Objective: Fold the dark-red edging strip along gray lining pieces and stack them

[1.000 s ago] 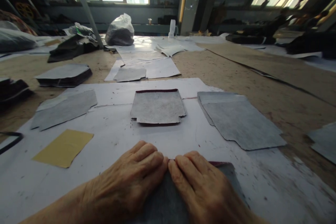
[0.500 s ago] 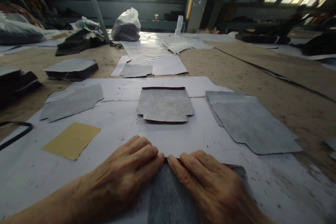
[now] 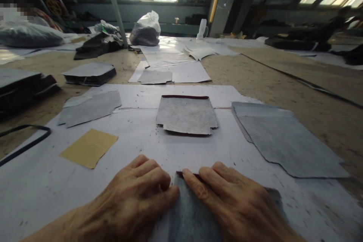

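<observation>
A grey, felt-like sheet piece (image 3: 188, 211) with a dark red folded strip along its far edge lies on white paper (image 3: 141, 124) in front of me, partly covered by my hands. My right hand (image 3: 229, 196) rests on it, its fingers stretched out flat over the red strip. Beside the left edge of the piece is my left hand (image 3: 133, 193), its fingers loosely bent and the thumb tip at that edge. No held object shows between them. Farther out lies a similar grey piece (image 3: 187, 115) with notched lower corners and a dark red strip on top.
Larger grey pieces (image 3: 286, 140) overlap at the right. To the left are a yellow paper square (image 3: 89, 147), another grey piece (image 3: 90, 107), a black strap (image 3: 28, 141) and dark stacks (image 3: 89, 73). A filled plastic bag (image 3: 146, 30) stands behind, near a thin pole (image 3: 115, 7).
My left fingers have drawn back from the red strip, uncovering its left end. My right hand stays on the strip. The whole view has shifted, so things appear farther right.
</observation>
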{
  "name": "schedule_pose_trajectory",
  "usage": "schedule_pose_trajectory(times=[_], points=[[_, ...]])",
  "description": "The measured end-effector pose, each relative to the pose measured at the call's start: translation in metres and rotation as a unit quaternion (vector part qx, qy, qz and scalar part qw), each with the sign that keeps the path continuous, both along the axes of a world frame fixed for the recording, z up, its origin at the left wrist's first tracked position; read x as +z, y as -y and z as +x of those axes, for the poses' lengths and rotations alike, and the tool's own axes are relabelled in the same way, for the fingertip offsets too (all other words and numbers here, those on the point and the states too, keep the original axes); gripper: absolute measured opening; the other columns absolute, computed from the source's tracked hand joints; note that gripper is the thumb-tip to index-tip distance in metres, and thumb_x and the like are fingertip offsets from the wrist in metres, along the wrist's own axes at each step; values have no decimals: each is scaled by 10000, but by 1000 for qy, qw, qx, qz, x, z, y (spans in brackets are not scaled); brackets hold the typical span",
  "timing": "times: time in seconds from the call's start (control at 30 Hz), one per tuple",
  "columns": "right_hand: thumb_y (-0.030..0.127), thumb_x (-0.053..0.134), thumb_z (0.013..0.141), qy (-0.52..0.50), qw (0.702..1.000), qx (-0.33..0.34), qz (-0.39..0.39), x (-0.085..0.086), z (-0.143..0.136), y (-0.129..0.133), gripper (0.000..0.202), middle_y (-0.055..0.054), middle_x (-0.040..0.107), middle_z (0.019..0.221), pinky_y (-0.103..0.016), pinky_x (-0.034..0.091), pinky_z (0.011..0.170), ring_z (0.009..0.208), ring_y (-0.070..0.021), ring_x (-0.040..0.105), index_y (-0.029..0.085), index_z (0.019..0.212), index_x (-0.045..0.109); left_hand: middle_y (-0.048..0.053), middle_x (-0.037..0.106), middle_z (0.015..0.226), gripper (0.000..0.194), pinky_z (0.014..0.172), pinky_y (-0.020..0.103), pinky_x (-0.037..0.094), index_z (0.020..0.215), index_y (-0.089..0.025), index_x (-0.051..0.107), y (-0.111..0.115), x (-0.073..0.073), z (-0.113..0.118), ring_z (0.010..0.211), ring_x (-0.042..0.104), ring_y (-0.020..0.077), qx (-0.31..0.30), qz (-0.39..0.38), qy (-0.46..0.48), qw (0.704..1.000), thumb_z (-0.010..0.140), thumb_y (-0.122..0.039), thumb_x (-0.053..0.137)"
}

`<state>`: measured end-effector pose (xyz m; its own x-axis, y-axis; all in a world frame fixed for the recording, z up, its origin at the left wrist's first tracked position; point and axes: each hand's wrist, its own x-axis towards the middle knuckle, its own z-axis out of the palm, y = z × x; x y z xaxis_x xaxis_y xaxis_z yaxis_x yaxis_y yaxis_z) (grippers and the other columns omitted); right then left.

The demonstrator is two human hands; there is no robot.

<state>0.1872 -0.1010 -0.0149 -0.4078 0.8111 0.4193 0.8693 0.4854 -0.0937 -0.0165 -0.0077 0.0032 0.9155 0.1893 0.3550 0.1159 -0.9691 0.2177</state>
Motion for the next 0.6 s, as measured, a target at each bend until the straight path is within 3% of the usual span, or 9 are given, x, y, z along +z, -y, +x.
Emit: schedule_pose_trajectory(times=[0.13,0.23,0.5,0.6], points=[[187,516,762,-6,999,0,-48,3,1,-4,421,-72,569,889,-319,465,647,771,-195,501,126,1179,504,48,586,821,281,683,326,440,1050,-177,497,2,0,0,706,512,156,6,14,14,1000,816,-112,356],[168,507,765,13,999,3,-53,4,0,-5,412,-62,567,880,-313,459,625,752,-191,501,137,1176,503,50,590,821,258,684,327,435,1056,-164,480,1,-1,0,716,519,161,1,24,25,999,843,-132,338],[80,434,751,46,998,-32,-18,5,-8,-4,385,-52,590,834,-324,472,595,705,-196,532,175,1108,540,62,546,802,363,661,346,390,1059,-144,461,-1,-7,2,717,473,164,-23,-36,17,999,717,-39,401],[66,340,826,55,997,-35,49,6,-10,4,383,-62,604,866,-324,480,629,766,-196,558,192,1120,551,61,512,776,343,626,338,368,1031,-138,481,-1,-8,3,684,451,158,-34,-39,55,997,716,-38,388]])
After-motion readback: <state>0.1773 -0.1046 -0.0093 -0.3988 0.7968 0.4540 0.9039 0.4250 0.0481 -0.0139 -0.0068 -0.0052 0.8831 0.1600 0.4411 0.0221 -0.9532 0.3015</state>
